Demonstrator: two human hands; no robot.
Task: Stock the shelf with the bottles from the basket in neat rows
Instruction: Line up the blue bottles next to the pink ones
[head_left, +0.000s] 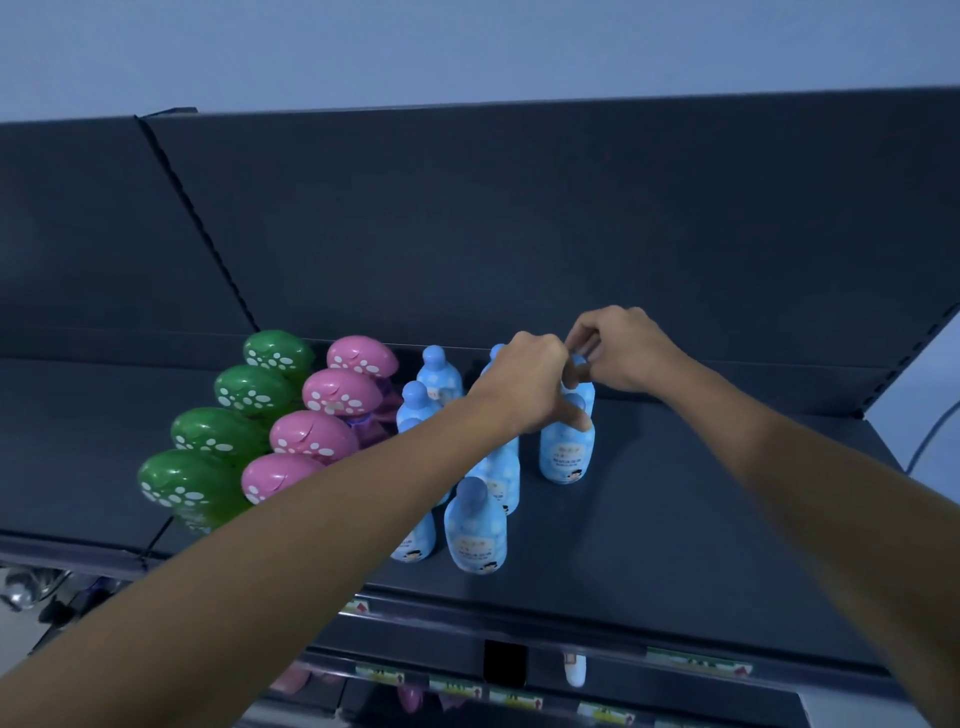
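Observation:
Light blue bottles (475, 535) with blue caps stand in columns on the dark shelf (701, 519). In the rightmost column stand two bottles. My left hand (530, 387) reaches across and grips the front blue bottle (566, 449) at its neck with curled fingers. My right hand (626, 348) pinches the cap of the rear blue bottle (586, 391) just behind it, which is mostly hidden by both hands. The basket is out of view.
A row of green spotted bottles (221, 436) and a row of pink spotted bottles (311, 434) stand left of the blue ones. The shelf's back panel (519, 234) rises behind. A lower shelf edge with price tags (696, 662) runs below.

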